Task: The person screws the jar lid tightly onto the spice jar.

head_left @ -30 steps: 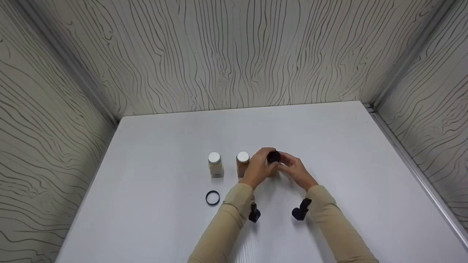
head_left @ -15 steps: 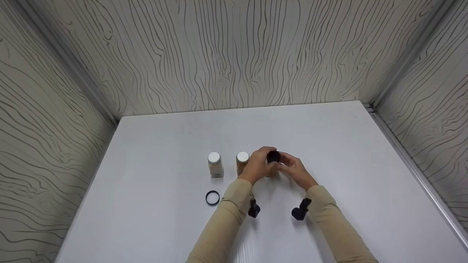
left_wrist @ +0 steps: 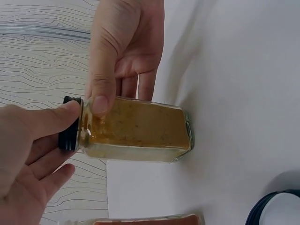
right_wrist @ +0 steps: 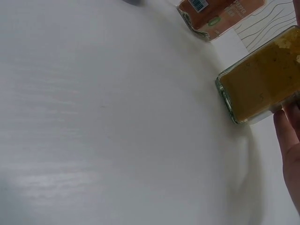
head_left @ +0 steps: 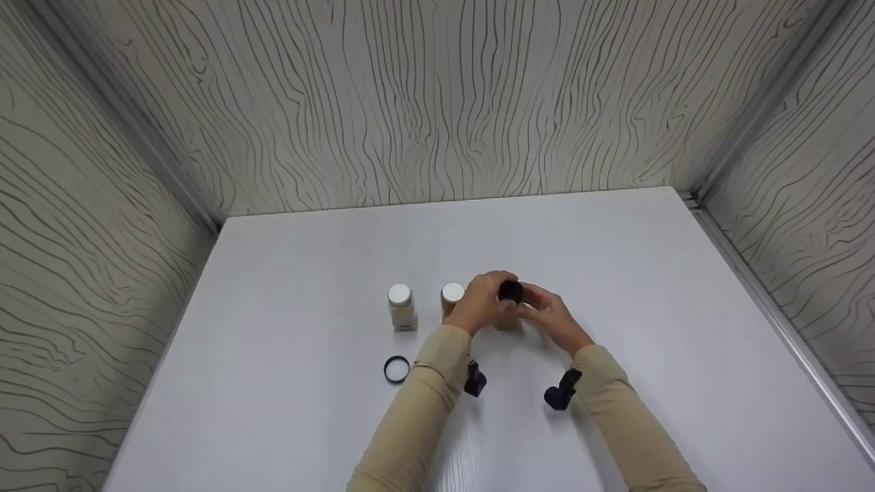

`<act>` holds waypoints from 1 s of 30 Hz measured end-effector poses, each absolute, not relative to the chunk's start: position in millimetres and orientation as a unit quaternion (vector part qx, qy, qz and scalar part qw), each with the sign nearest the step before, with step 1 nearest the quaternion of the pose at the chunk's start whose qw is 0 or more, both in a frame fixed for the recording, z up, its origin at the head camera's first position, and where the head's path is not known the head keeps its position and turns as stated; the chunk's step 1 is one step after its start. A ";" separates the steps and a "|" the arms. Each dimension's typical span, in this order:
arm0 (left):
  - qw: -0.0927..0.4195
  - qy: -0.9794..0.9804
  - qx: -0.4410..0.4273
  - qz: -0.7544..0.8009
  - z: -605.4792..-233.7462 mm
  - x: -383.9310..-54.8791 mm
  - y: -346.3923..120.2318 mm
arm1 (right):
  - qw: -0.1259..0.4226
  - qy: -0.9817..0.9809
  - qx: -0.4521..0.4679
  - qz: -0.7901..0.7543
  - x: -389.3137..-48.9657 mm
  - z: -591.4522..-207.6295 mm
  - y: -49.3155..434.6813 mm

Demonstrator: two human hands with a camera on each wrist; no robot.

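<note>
A square glass spice jar (left_wrist: 138, 126) of yellow-brown powder stands at the right end of a row in the head view. My left hand (head_left: 484, 301) pinches its black lid (left_wrist: 70, 124) between thumb and fingers. Gripping the glass body just below the lid is my right hand (head_left: 552, 320); its fingers (right_wrist: 287, 133) show at the right edge of the right wrist view. The lid sits at the jar's neck; whether it is loose, I cannot tell. Left of the hands stands a reddish-brown spice jar (right_wrist: 220, 14) with a white top, partly hidden by my left hand.
A pale spice jar (head_left: 402, 307) with a white top stands farther left. In front of it lies a black ring-shaped lid (head_left: 396, 370) with a white middle. All rest on a white table (head_left: 287, 287), with wood-patterned panels (head_left: 437, 102) behind and at both sides.
My left hand and forearm have shifted slightly up and away from me at the lid, turning a little. My right hand stays in place around the jar.
</note>
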State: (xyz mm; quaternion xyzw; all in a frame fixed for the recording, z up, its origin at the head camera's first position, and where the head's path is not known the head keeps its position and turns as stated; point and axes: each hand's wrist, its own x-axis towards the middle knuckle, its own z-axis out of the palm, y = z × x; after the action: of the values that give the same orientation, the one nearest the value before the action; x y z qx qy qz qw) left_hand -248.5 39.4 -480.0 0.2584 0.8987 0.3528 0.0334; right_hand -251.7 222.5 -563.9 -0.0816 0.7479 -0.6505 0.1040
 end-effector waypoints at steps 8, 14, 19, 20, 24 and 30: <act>0.045 0.901 0.265 0.341 -475.7 -251.0 40.4 | 0.096 0.754 -0.085 -0.644 -253.1 -564.4 222.4; 0.068 0.906 0.258 0.328 -473.7 -252.2 40.7 | 0.095 0.756 -0.093 -0.642 -252.3 -564.8 222.4; 0.070 0.901 0.258 0.341 -475.9 -254.5 40.5 | 0.092 0.760 -0.090 -0.637 -251.8 -565.3 223.3; 0.068 0.900 0.255 0.348 -477.0 -254.9 40.3 | 0.091 0.762 -0.088 -0.635 -251.6 -565.3 223.4; 0.061 0.896 0.245 0.365 -481.5 -255.1 39.7 | 0.095 0.762 -0.080 -0.636 -251.4 -565.0 223.5; 0.062 0.896 0.243 0.368 -481.2 -255.4 38.8 | 0.095 0.769 -0.077 -0.627 -251.8 -564.5 222.6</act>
State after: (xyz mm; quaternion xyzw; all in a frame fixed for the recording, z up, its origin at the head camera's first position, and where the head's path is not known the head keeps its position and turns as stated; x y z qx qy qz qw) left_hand -255.4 38.8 -481.2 0.2426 0.8955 0.3679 0.0620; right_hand -251.8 222.6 -564.5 -0.0772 0.7693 -0.6271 0.0945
